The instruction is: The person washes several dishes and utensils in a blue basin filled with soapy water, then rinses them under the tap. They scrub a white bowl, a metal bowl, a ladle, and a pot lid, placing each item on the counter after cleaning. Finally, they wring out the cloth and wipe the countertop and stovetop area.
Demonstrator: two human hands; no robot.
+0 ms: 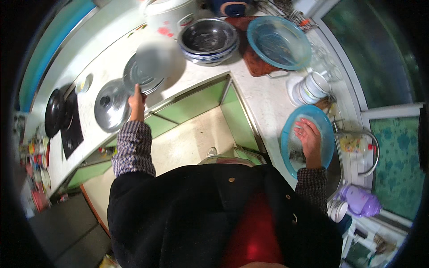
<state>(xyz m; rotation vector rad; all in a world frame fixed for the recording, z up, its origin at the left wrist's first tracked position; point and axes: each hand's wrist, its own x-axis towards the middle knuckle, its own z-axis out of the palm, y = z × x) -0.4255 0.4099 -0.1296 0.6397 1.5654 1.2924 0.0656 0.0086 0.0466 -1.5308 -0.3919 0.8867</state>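
Observation:
My left hand (136, 102) grips the near rim of a round metal dish (130, 72), which appears stacked on other metal ware, beside a domed metal pot lid (112, 115) with a black knob. A blurred grey round patch hides part of the dish. My right hand (308, 135) is over a blue plastic basin (286, 137) of soapy water, fingers loosely bent and spread a little, with nothing seen in them. Dark things in the suds below it are unclear. The basin stands at the sink, beside a curved faucet (372, 140).
Stacked bowls (310, 88), another blue basin (249, 37) on a reddish-brown board, and a metal bowl (207, 35) on a blue-and-white one line the counter. A white pot (171, 16) is behind. A black wok (54, 112) sits left, a purple thermos (360, 201) right.

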